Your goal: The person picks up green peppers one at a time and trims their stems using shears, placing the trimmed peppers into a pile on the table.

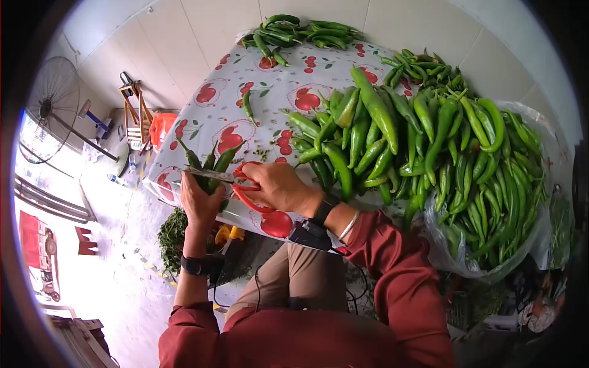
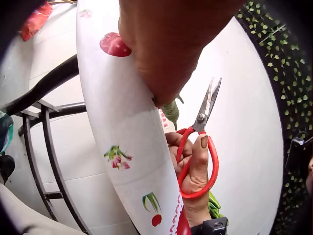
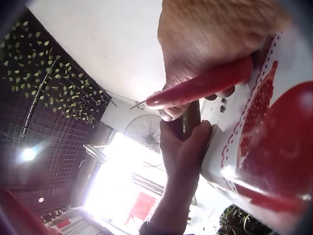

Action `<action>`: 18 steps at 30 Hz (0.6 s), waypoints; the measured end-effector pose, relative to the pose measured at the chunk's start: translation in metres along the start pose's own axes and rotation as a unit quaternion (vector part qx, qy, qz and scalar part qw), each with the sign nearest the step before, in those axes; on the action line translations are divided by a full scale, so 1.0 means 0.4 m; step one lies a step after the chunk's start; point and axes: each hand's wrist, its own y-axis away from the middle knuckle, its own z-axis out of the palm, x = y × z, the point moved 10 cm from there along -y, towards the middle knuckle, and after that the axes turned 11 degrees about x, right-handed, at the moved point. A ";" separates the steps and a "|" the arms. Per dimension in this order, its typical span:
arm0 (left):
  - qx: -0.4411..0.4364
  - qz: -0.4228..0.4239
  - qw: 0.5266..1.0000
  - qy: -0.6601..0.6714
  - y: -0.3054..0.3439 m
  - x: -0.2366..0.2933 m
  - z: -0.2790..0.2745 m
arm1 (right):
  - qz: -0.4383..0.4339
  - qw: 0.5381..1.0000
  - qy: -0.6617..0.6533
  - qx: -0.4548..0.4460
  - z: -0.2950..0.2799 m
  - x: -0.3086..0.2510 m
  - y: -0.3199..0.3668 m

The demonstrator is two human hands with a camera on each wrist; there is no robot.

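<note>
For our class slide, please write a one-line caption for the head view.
Left hand grips green peppers, right hand holds red-handled scissors, at a fruit-print tablecloth heaped with more peppers.

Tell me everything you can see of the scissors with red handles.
The red-handled metal scissors have two narrow, silvery, pointed blades, a round pivot and smooth red loop handles, perhaps plastic-coated. The right hand grips the handles near the edge of the white, fruit-printed tablecloth. The blades stand slightly parted and, in the head view, cross the long green peppers in the left hand; contact is unclear.
</note>
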 end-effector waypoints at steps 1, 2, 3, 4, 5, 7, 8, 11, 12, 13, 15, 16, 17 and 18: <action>-0.004 -0.007 1.000 0.001 0.000 -0.003 -0.001 | -0.002 1.000 0.004 0.002 0.001 -0.001 0.000; -0.007 -0.013 1.000 0.003 -0.001 -0.006 -0.001 | -0.005 1.000 0.008 0.003 0.001 -0.002 -0.001; -0.010 -0.017 1.000 0.005 0.012 -0.005 0.008 | -0.001 1.000 0.010 0.000 -0.004 0.002 0.008; 0.000 -0.010 1.000 0.000 0.011 -0.005 0.004 | -0.010 1.000 0.009 0.005 -0.006 -0.004 0.007; 0.012 -0.004 1.000 -0.003 0.011 -0.003 0.003 | -0.020 1.000 0.009 0.009 -0.011 -0.009 0.006; 0.008 -0.006 1.000 -0.002 0.008 -0.001 0.003 | -0.016 1.000 0.011 0.005 -0.009 -0.006 0.005; 0.004 -0.007 1.000 -0.002 0.007 -0.001 0.004 | -0.013 1.000 0.012 0.000 -0.005 -0.005 0.005; 0.007 -0.005 1.000 -0.012 0.009 -0.008 0.003 | -0.014 1.000 0.012 0.001 -0.004 -0.006 0.003; 0.007 -0.005 1.000 -0.012 0.009 -0.013 0.004 | -0.014 1.000 0.012 0.002 -0.003 -0.005 0.003; 0.001 -0.010 1.000 -0.013 0.010 -0.021 0.008 | -0.015 1.000 0.016 0.002 -0.002 -0.005 0.002; -0.005 -0.016 1.000 -0.013 0.011 -0.029 0.012 | -0.015 1.000 0.020 0.002 -0.002 -0.005 0.002; -0.001 -0.011 1.000 -0.014 0.012 -0.027 0.010 | -0.017 1.000 0.021 0.002 -0.002 -0.007 0.002; 0.003 -0.006 1.000 -0.016 0.012 -0.026 0.009 | -0.019 1.000 0.022 0.002 -0.003 -0.009 0.001; 0.002 -0.007 1.000 -0.016 0.013 -0.025 0.010 | -0.018 1.000 0.023 0.002 -0.002 -0.008 0.001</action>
